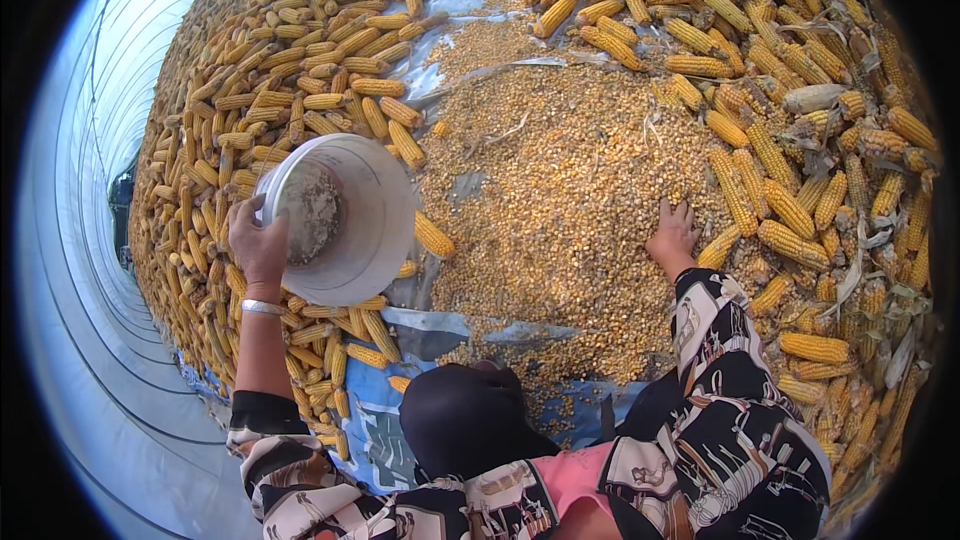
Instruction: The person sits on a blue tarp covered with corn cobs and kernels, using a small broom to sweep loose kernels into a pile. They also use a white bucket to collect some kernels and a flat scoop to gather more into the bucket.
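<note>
My left hand (259, 244) grips the rim of a white plastic bucket (367, 232), which is tipped so that its mouth faces the loose corn. Greyish-white residue coats the bucket's bottom, and I see no kernels inside. A broad heap of shelled corn kernels (555, 195) spreads over the ground sheet before me. My right hand (674, 232) rests on the right side of that heap, fingers spread and fingertips partly sunk among the kernels. Whole corn cobs (731, 191) lie just beyond and to the right of it.
A large pile of cobs (300, 75) stretches along the left, below a curved plastic-film wall (82, 300). More cobs and dry husks (847, 277) are banked on the right. Blue printed sheeting (375, 420) shows near my knees. A loose cob (433, 235) lies beside the bucket.
</note>
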The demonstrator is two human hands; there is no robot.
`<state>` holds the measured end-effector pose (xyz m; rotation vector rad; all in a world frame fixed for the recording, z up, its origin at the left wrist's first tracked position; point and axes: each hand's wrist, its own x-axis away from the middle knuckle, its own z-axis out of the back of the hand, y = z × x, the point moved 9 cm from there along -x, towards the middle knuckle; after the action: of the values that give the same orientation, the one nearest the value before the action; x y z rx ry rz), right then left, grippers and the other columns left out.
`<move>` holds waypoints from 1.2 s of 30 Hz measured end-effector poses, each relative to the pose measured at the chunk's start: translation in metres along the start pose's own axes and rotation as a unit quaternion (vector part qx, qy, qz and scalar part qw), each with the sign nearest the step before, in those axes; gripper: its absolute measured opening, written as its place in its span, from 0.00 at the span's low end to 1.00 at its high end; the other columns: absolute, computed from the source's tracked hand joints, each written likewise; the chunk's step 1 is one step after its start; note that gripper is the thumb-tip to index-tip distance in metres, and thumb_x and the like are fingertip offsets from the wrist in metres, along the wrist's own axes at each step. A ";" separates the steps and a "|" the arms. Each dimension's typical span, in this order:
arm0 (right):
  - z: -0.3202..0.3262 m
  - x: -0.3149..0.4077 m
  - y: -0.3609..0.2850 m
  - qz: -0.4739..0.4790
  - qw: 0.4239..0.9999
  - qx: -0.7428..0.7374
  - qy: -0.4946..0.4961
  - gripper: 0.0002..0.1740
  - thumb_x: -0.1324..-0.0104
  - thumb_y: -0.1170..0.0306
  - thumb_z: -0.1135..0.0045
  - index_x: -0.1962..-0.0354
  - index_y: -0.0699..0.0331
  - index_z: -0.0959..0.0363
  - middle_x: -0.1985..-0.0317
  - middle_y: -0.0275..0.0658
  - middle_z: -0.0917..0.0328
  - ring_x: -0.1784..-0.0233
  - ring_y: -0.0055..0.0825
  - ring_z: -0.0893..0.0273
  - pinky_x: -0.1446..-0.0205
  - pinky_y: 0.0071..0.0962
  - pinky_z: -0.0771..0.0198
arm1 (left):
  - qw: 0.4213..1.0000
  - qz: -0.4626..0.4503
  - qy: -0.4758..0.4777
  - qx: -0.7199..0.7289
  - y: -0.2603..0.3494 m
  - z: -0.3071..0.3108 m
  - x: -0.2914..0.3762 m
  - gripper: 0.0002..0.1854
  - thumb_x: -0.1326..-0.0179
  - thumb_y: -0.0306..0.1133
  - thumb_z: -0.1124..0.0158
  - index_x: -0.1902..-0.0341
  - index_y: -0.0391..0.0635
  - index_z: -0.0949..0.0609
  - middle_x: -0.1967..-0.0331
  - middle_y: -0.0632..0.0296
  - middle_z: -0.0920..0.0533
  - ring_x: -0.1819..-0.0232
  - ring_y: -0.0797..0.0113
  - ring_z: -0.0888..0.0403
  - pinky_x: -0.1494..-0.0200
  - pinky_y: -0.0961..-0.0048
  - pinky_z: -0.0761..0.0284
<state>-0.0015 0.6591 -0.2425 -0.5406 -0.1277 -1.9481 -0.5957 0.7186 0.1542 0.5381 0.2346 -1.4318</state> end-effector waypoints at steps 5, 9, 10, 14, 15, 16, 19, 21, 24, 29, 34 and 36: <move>-0.002 0.000 0.004 0.011 1.000 -0.004 0.029 0.49 0.52 0.71 0.31 0.31 0.53 0.43 0.29 0.52 0.47 0.23 0.51 0.53 0.28 0.59 0.47 | 0.993 -0.113 0.000 -0.043 0.141 -0.155 -0.042 0.25 0.55 0.36 0.31 0.48 0.49 0.16 0.53 0.57 0.21 0.58 0.51 0.17 0.57 0.58 0.20; -0.010 0.000 0.008 0.000 1.000 -0.023 0.007 0.50 0.50 0.69 0.31 0.29 0.53 0.45 0.27 0.52 0.50 0.21 0.51 0.57 0.25 0.60 0.53 | 0.987 -0.103 -0.114 -0.056 0.200 -0.262 -0.008 0.26 0.52 0.42 0.30 0.46 0.50 0.19 0.56 0.56 0.22 0.55 0.50 0.18 0.57 0.56 0.20; -0.012 -0.001 0.009 -0.004 1.000 -0.028 -0.002 0.50 0.50 0.69 0.32 0.30 0.53 0.45 0.27 0.54 0.50 0.21 0.51 0.58 0.23 0.60 0.57 | 0.990 -0.107 -0.080 -0.038 0.210 -0.268 -0.002 0.26 0.52 0.43 0.30 0.46 0.50 0.19 0.56 0.56 0.21 0.55 0.51 0.17 0.57 0.57 0.20; -0.017 -0.001 0.011 0.001 0.999 -0.034 0.017 0.51 0.52 0.70 0.32 0.29 0.53 0.45 0.26 0.54 0.52 0.20 0.51 0.60 0.22 0.59 0.61 | 0.990 -0.123 -0.058 -0.040 0.234 -0.284 -0.004 0.27 0.52 0.46 0.29 0.47 0.49 0.19 0.58 0.56 0.20 0.55 0.53 0.17 0.58 0.59 0.20; -0.018 -0.002 0.013 -0.002 0.999 -0.038 0.018 0.51 0.52 0.70 0.32 0.30 0.53 0.44 0.27 0.54 0.51 0.20 0.51 0.60 0.22 0.59 0.60 | 0.986 -0.126 -0.104 -0.044 0.235 -0.291 -0.010 0.27 0.51 0.47 0.30 0.47 0.49 0.19 0.59 0.56 0.20 0.56 0.53 0.17 0.58 0.58 0.21; -0.019 0.000 0.014 -0.002 0.999 -0.040 0.024 0.50 0.52 0.70 0.32 0.30 0.53 0.44 0.27 0.54 0.50 0.20 0.51 0.59 0.22 0.59 0.60 | 0.982 -0.139 -0.116 -0.050 0.235 -0.290 -0.018 0.27 0.51 0.48 0.30 0.48 0.49 0.19 0.59 0.56 0.20 0.56 0.53 0.17 0.58 0.58 0.21; -0.019 0.002 0.014 0.013 0.998 -0.046 0.050 0.51 0.55 0.69 0.32 0.31 0.53 0.43 0.28 0.54 0.48 0.21 0.52 0.57 0.23 0.59 0.59 | 0.964 -0.211 -0.128 -0.098 0.232 -0.284 -0.035 0.28 0.51 0.51 0.30 0.49 0.48 0.18 0.58 0.56 0.19 0.54 0.54 0.18 0.55 0.57 0.22; -0.020 0.003 0.016 0.014 0.997 -0.048 0.059 0.52 0.56 0.68 0.32 0.31 0.53 0.43 0.28 0.54 0.48 0.22 0.52 0.57 0.23 0.59 0.59 | 0.946 -0.279 -0.072 -0.145 0.228 -0.273 -0.039 0.32 0.50 0.52 0.30 0.43 0.48 0.19 0.55 0.55 0.19 0.52 0.53 0.18 0.53 0.58 0.21; -0.019 0.003 0.014 0.037 0.995 -0.052 0.078 0.52 0.58 0.65 0.31 0.32 0.51 0.42 0.29 0.54 0.48 0.22 0.52 0.55 0.24 0.58 0.58 | 0.984 -0.134 -0.097 -0.064 0.193 -0.277 -0.040 0.30 0.52 0.48 0.31 0.43 0.54 0.18 0.54 0.56 0.19 0.51 0.53 0.19 0.50 0.58 0.22; -0.019 0.001 0.016 0.027 0.995 -0.060 0.079 0.51 0.57 0.65 0.33 0.32 0.49 0.41 0.29 0.52 0.46 0.22 0.49 0.55 0.24 0.55 0.58 | 0.993 -0.072 -0.086 -0.017 0.217 -0.287 0.000 0.30 0.54 0.43 0.31 0.42 0.57 0.18 0.55 0.59 0.18 0.56 0.51 0.17 0.55 0.57 0.21; -0.013 0.005 0.021 0.032 0.986 -0.117 0.113 0.49 0.57 0.63 0.33 0.33 0.48 0.38 0.28 0.51 0.47 0.24 0.51 0.52 0.23 0.55 0.61 | 0.976 -0.148 -0.161 -0.021 0.280 -0.282 0.050 0.34 0.58 0.38 0.31 0.39 0.54 0.20 0.59 0.58 0.19 0.59 0.52 0.17 0.58 0.58 0.21; -0.002 0.010 0.025 0.059 0.963 -0.185 0.185 0.48 0.55 0.63 0.34 0.33 0.49 0.38 0.28 0.51 0.47 0.25 0.52 0.49 0.24 0.55 0.57 | 0.977 -0.133 -0.168 0.010 0.289 -0.269 0.063 0.35 0.58 0.38 0.31 0.39 0.53 0.21 0.59 0.59 0.19 0.59 0.52 0.17 0.59 0.58 0.21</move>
<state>0.0171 0.6391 -0.2438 -0.4034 0.5044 -1.9276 -0.2614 0.8074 -0.0452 0.2787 0.0215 -1.7618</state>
